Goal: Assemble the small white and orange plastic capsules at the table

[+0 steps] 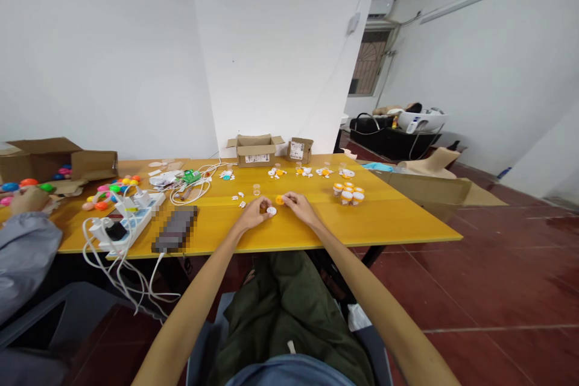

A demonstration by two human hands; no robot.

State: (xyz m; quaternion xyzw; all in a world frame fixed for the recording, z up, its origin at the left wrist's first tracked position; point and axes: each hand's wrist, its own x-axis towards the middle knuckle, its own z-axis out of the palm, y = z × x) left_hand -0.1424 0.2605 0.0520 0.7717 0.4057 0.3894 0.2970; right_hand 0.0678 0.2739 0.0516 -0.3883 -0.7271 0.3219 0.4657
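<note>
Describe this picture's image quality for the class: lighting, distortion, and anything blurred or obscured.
Head view: soft light, no harsh glare on the yellow table; head view: wide-angle stretch, with forearms drawn long and edges of the white pillar leaning; head view: blocky pixels hide the phone-shaped device; head view: pieces at the left hand and right hand too small for fine detail.
</note>
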